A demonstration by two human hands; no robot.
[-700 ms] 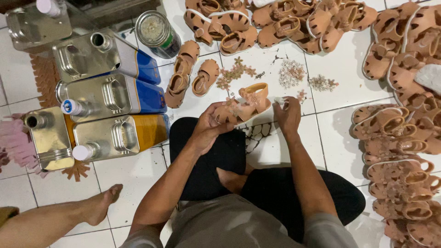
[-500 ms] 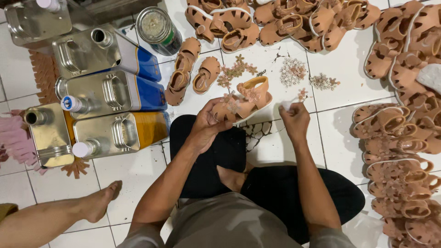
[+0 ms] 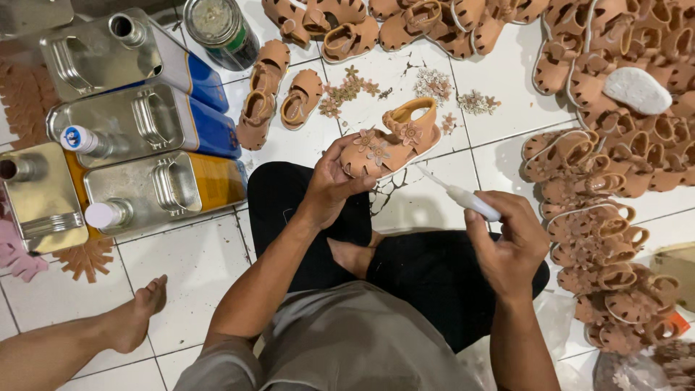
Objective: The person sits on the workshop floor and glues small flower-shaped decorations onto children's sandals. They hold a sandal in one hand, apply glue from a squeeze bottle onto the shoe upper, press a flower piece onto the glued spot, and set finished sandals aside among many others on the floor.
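Four rectangular metal cans with blue and yellow sides lie at nine to ten o'clock. A round tin stands at eleven. Heaped tan sandals fill three o'clock on white floor tiles.

White glazed tile floor with dark grout lines; a cracked, chipped patch shows in one tile near centre. Light even, soft shadows, no window or wall in view. Upper left: four rectangular metal cans lying on their sides, some with blue or yellow sides, plus a round tin standing upright beside them. Tan sandals piled along the top edge and heaped down the right side. Small loose flower trims scattered on tiles. Another person's bare foot rests on the floor, lower left.
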